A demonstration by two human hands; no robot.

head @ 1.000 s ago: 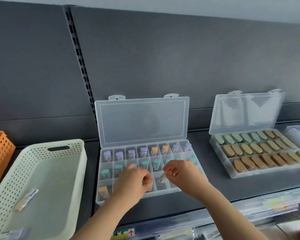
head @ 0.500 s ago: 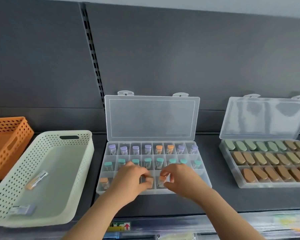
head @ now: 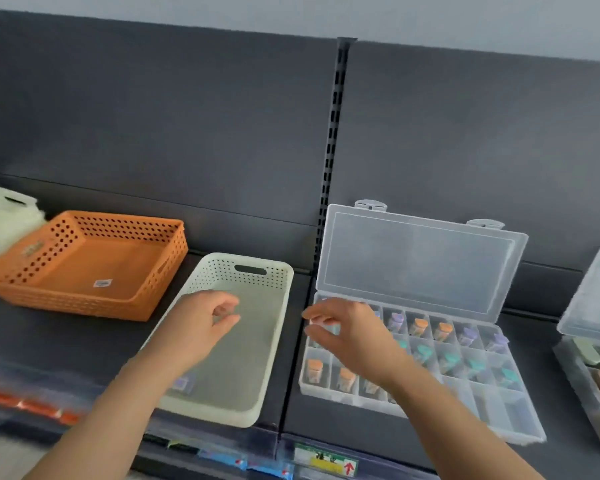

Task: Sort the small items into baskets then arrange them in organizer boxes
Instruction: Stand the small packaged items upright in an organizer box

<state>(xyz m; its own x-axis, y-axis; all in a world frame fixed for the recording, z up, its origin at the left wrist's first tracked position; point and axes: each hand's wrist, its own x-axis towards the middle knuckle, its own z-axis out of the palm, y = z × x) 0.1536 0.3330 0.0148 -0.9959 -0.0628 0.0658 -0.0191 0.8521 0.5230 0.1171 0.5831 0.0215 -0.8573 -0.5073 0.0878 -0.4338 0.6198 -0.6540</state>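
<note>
"Many small capped vials (head: 420,326) are standing in the compartments of the clear organizer box (head: 520,433), right?"

"Yes. Purple and orange caps are showing along the back row, teal ones are filling the middle, and orange-capped ones are sitting in the front-left compartments. Its lid (head: 413,261) is standing open, leaning toward the grey back panel (head: 187,133)."

"What are the hands doing?"

"The right hand (head: 350,334) is hovering over the box's left end. Its fingers are loosely curved and its thumb is apart from the forefinger, gripping nothing I can make out, though blur is softening that spot. The left hand (head: 198,323) is hanging over the cream basket (head: 278,341) just beside the box, fingers relaxed and slightly curled, carrying nothing."

"Is anything lying in that basket?"

"One small purplish packet (head: 184,382) is lying near its front-left corner, just beside the left forearm, too blurred to identify."

"And further out?"

"An orange basket (head: 90,306) is sitting left of the cream one, near but apart, with a white sticker (head: 102,283) on its floor. Another pale basket (head: 0,216) is peeking in at the far left. On the right, well apart from the first box, a second open organizer box (head: 568,372) is holding green and brown pieces. Everything is resting on a dark shelf (head: 49,330), and a slotted upright (head: 330,150) is running up the panel behind."
</note>
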